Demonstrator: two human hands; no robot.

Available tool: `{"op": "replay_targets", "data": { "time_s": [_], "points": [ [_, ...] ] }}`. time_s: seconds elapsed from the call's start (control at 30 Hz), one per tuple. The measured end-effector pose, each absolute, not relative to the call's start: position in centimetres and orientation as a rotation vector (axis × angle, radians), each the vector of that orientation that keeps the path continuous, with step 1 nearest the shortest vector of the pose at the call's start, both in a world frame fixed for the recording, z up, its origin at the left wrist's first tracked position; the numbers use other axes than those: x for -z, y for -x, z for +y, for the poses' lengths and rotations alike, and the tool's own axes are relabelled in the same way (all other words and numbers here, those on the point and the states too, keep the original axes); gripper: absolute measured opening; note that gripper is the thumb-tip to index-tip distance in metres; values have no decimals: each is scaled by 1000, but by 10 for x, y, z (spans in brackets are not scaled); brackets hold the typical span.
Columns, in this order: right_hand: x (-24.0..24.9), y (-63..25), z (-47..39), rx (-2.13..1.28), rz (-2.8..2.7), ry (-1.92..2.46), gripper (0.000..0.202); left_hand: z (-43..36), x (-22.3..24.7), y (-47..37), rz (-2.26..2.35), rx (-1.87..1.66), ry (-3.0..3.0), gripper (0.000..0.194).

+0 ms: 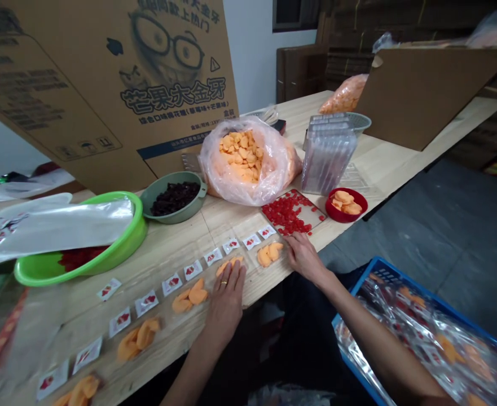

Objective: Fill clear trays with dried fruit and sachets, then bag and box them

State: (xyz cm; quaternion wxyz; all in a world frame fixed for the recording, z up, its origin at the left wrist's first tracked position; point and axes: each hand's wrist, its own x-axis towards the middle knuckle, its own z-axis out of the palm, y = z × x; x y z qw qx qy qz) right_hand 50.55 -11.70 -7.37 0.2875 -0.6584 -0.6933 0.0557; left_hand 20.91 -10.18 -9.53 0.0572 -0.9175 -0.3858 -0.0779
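My left hand (228, 296), a ring on one finger, lies over a small pile of orange candies (230, 266) in a clear tray, its fingers nearly straight and touching them. My right hand (303, 255) rests at the front edge of the flat tray of small red pieces (290, 211), fingers bent down; what its fingertips hold, if anything, is hidden. Just left of it is another orange pile (269, 254). More orange piles (138, 339) lie in a row toward the lower left, with small printed white packets (172, 283) behind them.
Behind stand a green bowl of dark pieces (175, 198), an open bag of orange candies (243, 158), stacked clear trays (328, 155) and a red bowl (346, 205). A bright green basin (140, 225) is left; a blue crate (400, 273) of filled packs is lower right. Large cartons (180, 73) stand behind.
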Motion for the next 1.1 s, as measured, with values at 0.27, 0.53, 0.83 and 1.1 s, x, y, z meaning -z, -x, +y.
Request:
{"op": "replay_targets", "data": {
  "time_s": [0.27, 0.53, 0.83, 1.1],
  "points": [
    [78, -516, -124, -107, -1696, 1696, 45, -118, 76, -244, -1122, 420, 2761, 60],
    [63, -600, -134, -196, -1321, 2367, 37, -125, 81, -271, -1105, 332, 2953, 65],
    [66, -552, -120, 4, -1448, 2567, 28, -150, 78, -254, -966, 602, 2895, 49],
    [62, -599, -127, -180, -1354, 2286, 19, -175, 69, -171, -1416, 705, 2575, 43]
  ]
}}
